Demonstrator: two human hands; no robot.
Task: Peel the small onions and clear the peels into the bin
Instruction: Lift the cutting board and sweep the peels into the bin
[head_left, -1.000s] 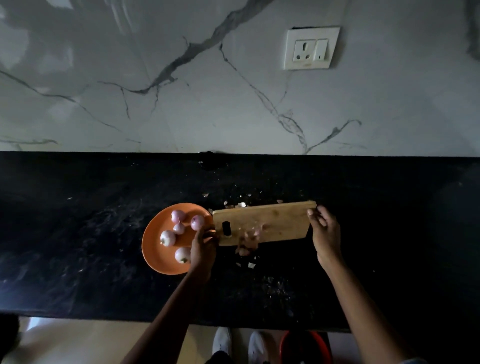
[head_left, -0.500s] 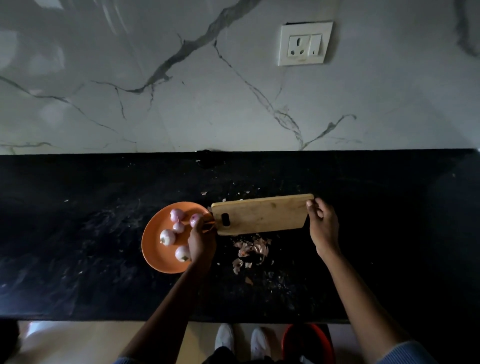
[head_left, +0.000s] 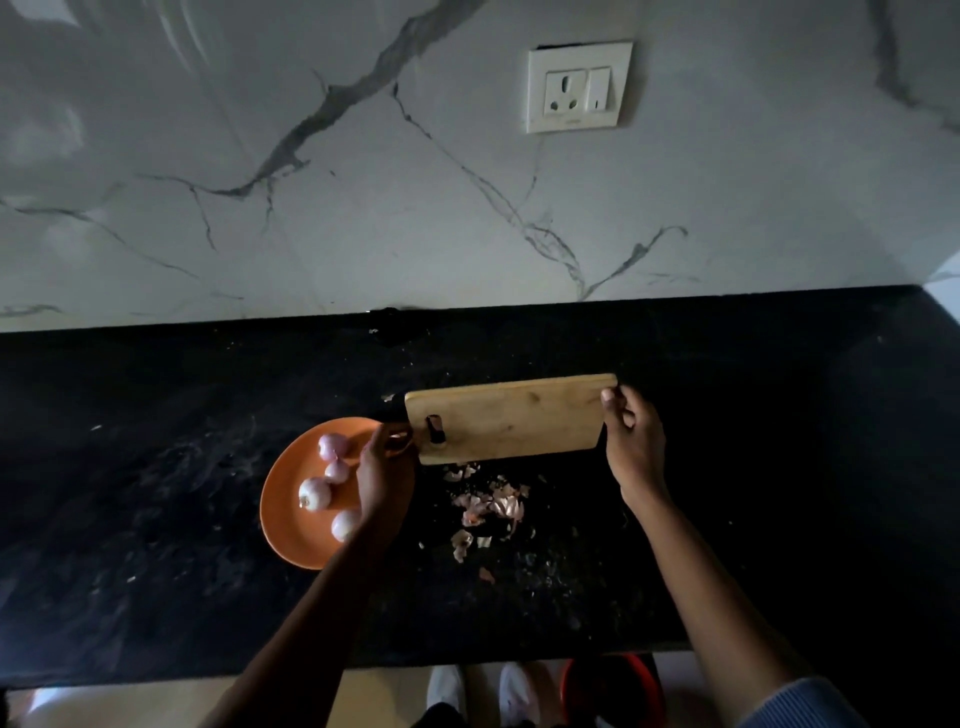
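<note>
Black countertop (head_left: 156, 519): peel scraps are seen scattered across its middle.

Wooden cutting board (head_left: 514, 418): tilted up on edge, gripped at its right end by the right hand (head_left: 635, 441); its handle end is pinched by the left hand (head_left: 382, 475).

Orange plate (head_left: 291, 535): set just left of the board; four small onions (head_left: 315, 493) are held on it, seemingly peeled.

Red bin (head_left: 613, 691): partly seen below the counter edge, near the feet.

Peels (head_left: 491, 506): heaped on the counter under the board. Peeling is judged done; the peels are yet to be binned.
</note>
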